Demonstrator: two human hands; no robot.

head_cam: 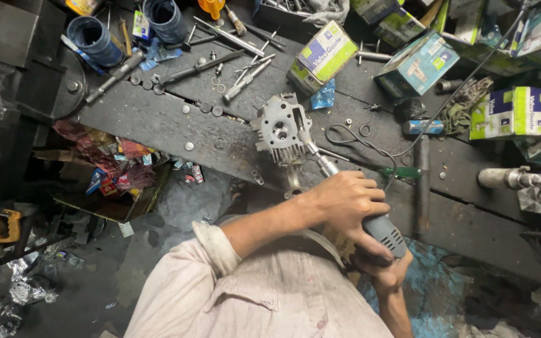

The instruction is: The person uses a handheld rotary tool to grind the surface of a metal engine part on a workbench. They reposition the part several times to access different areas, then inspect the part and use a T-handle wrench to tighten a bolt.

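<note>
Left hand clenched over the grinder, right hand gripping its rear end from below. Grinder tip sits in the cylinder head, which rests on the dark workbench, boxes and loose tools behind it.

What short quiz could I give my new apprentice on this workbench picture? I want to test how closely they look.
1. True or false: both hands grip the grey power tool.
2. Which part does the tool's tip meet? A) a blue cylindrical container B) the metal cylinder head C) a cardboard box
3. Fill in: the green-handled screwdriver lies on the dark ____.

Key
1. True: the left hand wraps the tool's body, and the right hand holds its rear end from below.
2. B
3. workbench, just beyond the left hand.
</note>
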